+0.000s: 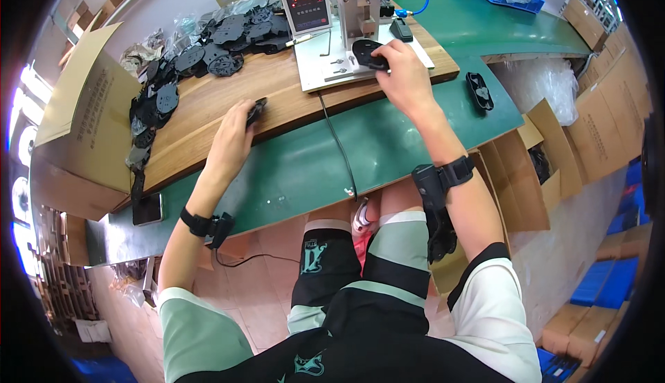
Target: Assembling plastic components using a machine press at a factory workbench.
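My right hand (403,78) grips the near edge of a black plastic part (365,51) on the metal base of a bench press (360,9). The part lies under the press column, and the fingers partly cover it. Lower and to the left, my left hand (232,137) is closed around a small dark plastic piece (257,110) just above the wooden board (291,86). Its fingers hide much of that piece. Another black plastic part (479,92) lies by itself on the green tabletop, to the right of my right forearm.
A heap of black plastic parts (232,31) spreads along the board's back and left. A display box (305,2) with red digits stands beside the press. A cable (332,133) crosses the front edge. Cardboard boxes (83,126) flank the table; a phone (147,210) lies left.
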A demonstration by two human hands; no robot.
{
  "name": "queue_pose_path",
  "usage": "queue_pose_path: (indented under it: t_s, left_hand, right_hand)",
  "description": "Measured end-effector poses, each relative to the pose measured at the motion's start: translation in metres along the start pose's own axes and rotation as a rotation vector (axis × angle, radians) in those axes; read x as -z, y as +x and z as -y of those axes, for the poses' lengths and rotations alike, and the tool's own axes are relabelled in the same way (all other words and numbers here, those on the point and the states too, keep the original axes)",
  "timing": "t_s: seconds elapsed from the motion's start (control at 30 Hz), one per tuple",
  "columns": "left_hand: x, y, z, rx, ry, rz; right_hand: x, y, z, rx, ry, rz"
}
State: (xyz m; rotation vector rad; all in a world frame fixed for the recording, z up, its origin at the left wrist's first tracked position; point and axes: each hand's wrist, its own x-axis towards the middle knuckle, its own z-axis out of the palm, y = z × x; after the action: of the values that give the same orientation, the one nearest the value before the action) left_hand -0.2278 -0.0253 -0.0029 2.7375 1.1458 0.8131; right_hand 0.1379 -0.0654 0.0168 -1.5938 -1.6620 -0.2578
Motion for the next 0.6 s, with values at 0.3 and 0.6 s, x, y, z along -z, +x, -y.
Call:
queue_pose_path:
  t_s: [0.3,0.6]
  left_hand:
    - [-0.05,0.083,-0.104,-0.412,0.163,-0.146]
    - [-0.107,0.148,-0.133,-0.399,0.312,-0.086]
  right_hand:
    - [0.073,-0.162,0.059,-0.095,0.338,-0.284]
    - [0.078,-0.354,0.014,-0.59,0.196,-0.074]
